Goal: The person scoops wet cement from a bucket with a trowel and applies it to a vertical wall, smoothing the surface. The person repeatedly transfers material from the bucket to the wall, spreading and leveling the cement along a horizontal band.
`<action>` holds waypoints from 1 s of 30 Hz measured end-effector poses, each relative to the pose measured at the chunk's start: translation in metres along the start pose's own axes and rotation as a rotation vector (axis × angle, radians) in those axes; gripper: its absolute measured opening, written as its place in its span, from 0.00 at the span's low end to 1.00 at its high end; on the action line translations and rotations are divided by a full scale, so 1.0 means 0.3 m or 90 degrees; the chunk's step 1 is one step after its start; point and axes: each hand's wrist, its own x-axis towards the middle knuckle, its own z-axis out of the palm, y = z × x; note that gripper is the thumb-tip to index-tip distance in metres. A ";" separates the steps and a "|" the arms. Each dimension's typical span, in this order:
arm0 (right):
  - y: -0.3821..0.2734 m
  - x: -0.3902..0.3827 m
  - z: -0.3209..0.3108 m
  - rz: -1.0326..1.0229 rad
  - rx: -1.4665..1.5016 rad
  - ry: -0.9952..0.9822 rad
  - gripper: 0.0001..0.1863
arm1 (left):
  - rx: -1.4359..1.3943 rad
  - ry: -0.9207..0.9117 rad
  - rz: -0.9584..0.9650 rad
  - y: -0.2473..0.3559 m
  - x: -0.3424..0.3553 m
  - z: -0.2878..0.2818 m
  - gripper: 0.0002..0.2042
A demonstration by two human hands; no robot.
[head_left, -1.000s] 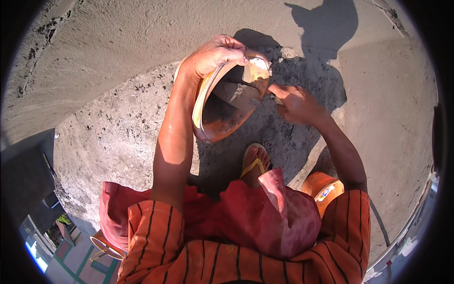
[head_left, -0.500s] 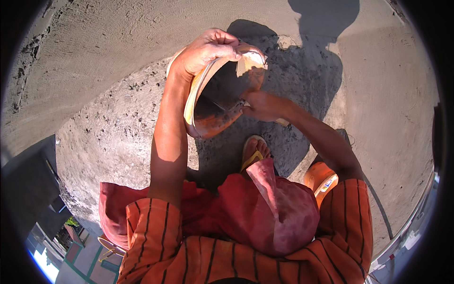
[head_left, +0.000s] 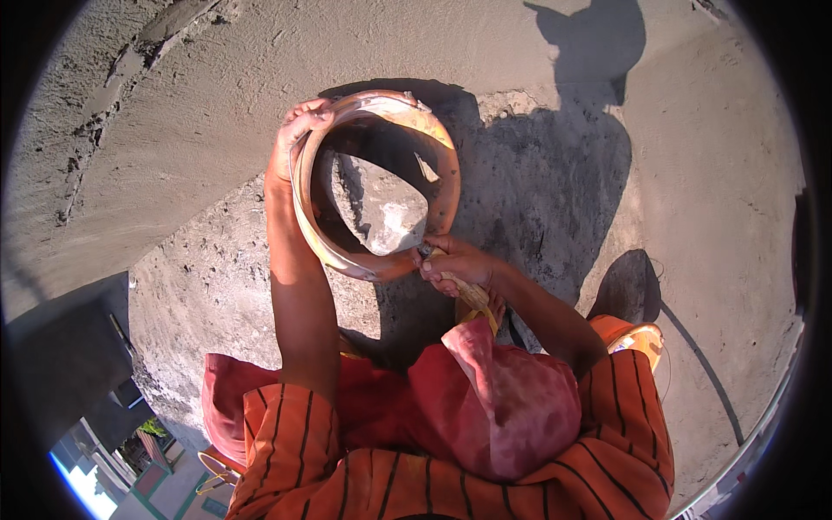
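Left hand (head_left: pixel 302 137) grips orange bucket (head_left: pixel 445 173) at 10 o'clock, right hand (head_left: pixel 455 264) clasps trowel (head_left: pixel 395 218) at 5 o'clock. Seems scooping step; next move needs trowel level.

Held bucket (head_left: pixel 446 173) orange (rim (head_left: pixel 381 102) smeared whitish); shirt (head_left: pixel 381 485) orange, dark stripes; trousers (head_left: pixel 511 416) red
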 end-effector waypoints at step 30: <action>-0.830 -0.012 0.625 -0.991 0.040 0.150 0.41 | -0.180 0.097 -0.063 0.037 -0.091 0.048 0.15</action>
